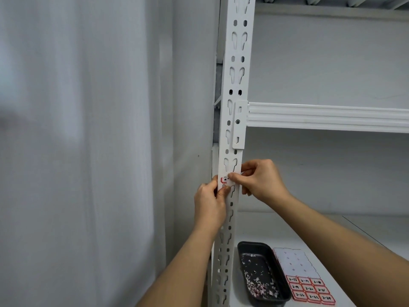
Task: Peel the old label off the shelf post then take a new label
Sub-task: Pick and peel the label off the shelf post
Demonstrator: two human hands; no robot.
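Observation:
A white perforated shelf post [238,69] runs up the middle of the view. A white label with a red border [224,180] sticks to it at hand height, partly hidden by fingers. My left hand [209,203] holds the post's left edge, its thumb pressed on the post just below the label. My right hand [259,179] reaches in from the right and pinches the label's right part between thumb and forefinger. On the lower shelf lies a label sheet [307,284] with several red-bordered labels in its near half and bare backing beyond.
A dark tray [243,248] holding paper scraps sits on the lower shelf [265,227] beside the sheet. A white beam [332,116] crosses above my hands. A pale curtain [77,151] hangs to the left of the post.

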